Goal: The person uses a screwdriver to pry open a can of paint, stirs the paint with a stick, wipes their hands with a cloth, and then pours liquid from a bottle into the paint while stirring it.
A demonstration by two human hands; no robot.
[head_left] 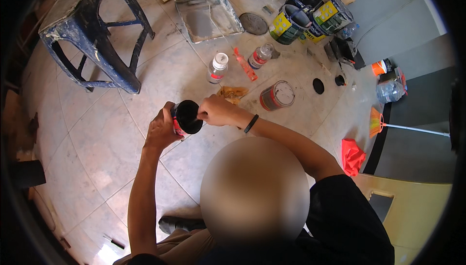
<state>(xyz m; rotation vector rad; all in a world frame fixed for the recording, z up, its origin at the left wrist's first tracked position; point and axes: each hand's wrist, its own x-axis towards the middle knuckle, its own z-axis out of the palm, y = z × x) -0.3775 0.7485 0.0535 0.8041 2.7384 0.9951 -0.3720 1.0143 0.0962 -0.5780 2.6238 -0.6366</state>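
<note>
My left hand (162, 130) is wrapped round the side of a small can (189, 116) with a dark, black-looking inside and a red label, its mouth tilted toward me. At the can's right rim is my right hand (217, 110), fingers closed together and partly over the opening. Whatever they pinch is too small or hidden to make out. Beyond the hands, a crumpled yellow-brown piece (234, 93) lies on the floor. Close by stand a paint-smeared tin (277, 96), a clear bottle with a white cap (218, 69) and another clear bottle (260, 56). Between the bottles lies a flat orange-red strip (245, 64).
A paint-stained dark blue stool (97, 37) stands at the far left. Farther ahead are a used paint tray (208, 16), a round lid (253, 23) and several paint buckets (287, 25). To the right lie a black disc (318, 86), an orange broom (376, 122) and a red cloth (353, 156).
</note>
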